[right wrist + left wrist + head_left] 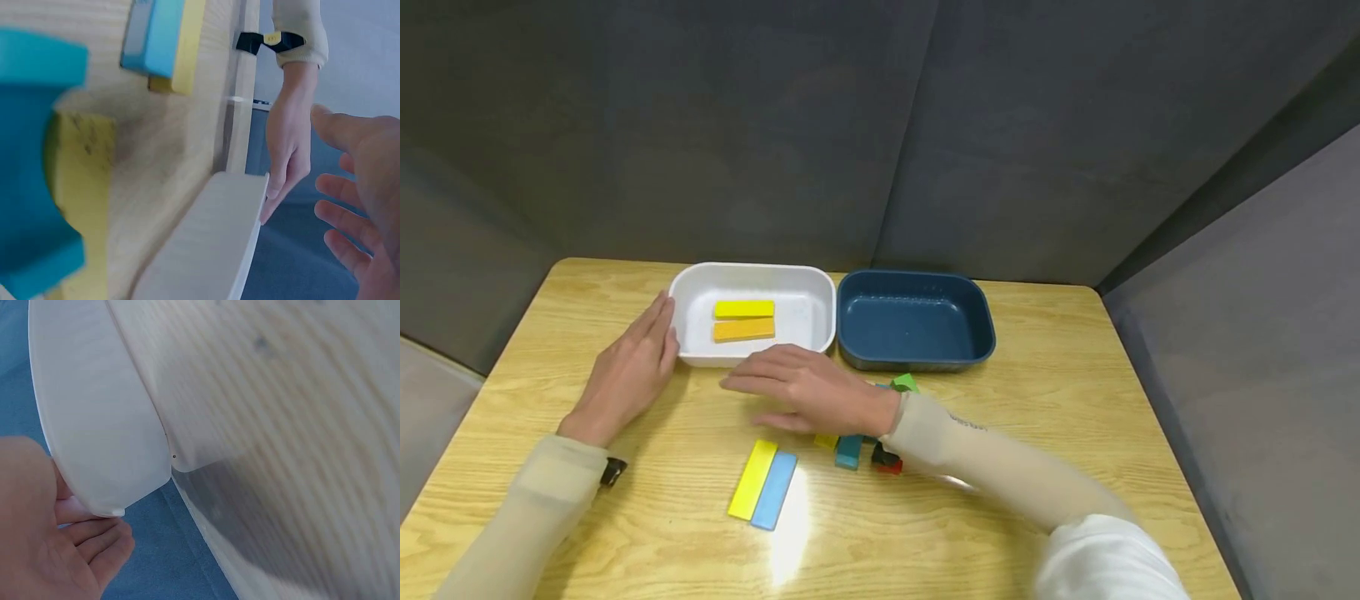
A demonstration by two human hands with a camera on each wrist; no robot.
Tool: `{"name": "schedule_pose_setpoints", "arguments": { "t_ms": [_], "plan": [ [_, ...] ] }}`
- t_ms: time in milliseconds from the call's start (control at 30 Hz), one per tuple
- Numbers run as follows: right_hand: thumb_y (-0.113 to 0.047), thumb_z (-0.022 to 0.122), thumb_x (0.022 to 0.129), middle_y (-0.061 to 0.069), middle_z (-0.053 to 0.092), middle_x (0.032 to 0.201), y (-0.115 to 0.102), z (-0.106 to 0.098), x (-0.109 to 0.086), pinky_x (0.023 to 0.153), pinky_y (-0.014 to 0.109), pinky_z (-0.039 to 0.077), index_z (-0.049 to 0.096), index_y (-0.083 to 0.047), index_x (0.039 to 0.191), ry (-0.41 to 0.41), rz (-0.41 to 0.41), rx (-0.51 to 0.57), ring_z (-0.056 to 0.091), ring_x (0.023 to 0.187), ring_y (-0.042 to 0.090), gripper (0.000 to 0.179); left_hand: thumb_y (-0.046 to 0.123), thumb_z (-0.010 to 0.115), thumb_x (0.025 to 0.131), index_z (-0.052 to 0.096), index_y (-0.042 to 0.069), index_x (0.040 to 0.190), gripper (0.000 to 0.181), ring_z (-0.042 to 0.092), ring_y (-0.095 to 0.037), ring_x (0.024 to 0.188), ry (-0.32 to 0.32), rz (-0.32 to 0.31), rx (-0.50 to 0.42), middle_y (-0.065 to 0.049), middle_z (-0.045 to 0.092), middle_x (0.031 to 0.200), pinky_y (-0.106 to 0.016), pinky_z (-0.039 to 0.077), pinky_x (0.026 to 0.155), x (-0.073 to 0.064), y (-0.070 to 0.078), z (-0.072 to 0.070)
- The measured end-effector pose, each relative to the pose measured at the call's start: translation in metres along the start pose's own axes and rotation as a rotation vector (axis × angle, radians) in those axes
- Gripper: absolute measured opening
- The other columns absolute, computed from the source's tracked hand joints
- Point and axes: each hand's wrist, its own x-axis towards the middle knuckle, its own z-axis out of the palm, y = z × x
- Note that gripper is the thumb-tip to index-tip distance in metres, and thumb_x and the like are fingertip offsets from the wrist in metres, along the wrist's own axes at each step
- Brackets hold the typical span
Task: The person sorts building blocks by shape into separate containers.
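My left hand point(628, 371) rests its straight fingers against the left end of a white tray point(707, 361); the left wrist view has the fingertips at the rim. Inside the tray lie a yellow block point(743, 309) and an orange block point(743, 329), side by side. In front of the tray's right half, my right hand point(808, 387) is held above the table, fingers extended and nothing in its grasp. Nearer to me, a yellow block point(752, 481) and a light blue block point(773, 492) lie alongside each other. The right wrist view also shows the right hand point(369, 187) empty.
A dark blue tray point(917, 364) stands right of the white one. Several small blocks are grouped under my right wrist, partly hidden, among them a teal block point(848, 452), a green block point(905, 382) and a red block point(891, 468). Dark grey panels point(760, 133) rise behind the table point(1060, 392).
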Motion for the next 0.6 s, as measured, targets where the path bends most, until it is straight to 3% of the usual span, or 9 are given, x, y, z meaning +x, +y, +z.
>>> {"name": "schedule_pose_setpoints", "arguments": {
  "t_ms": [333, 600],
  "plan": [
    [-0.033, 0.069, 0.107, 0.002, 0.065, 0.148, -0.010, 0.009, -0.015, 0.127, 0.024, 0.028, 0.062, -0.013, 0.150, -0.048, -0.054, 0.090, 0.056, 0.140, 0.018, 0.049, 0.021, 0.040, 0.115, 0.030, -0.006, 0.165, 0.058, 0.041, -0.053, 0.149, -0.010, -0.010, -0.011, -0.021, 0.024, 0.175, -0.073, 0.045, 0.107, 0.001, -0.001, 0.000],
    [-0.032, 0.068, 0.108, 0.003, 0.064, 0.149, -0.015, 0.019, -0.027, 0.126, 0.023, 0.029, 0.061, -0.012, 0.152, -0.146, -0.110, 0.176, 0.056, 0.140, 0.017, 0.049, 0.020, 0.041, 0.115, 0.029, -0.006, 0.165, 0.058, 0.040, -0.053, 0.150, -0.024, -0.016, -0.011, -0.021, 0.024, 0.175, -0.073, 0.044, 0.108, -0.001, 0.000, 0.000]
  ]
}}
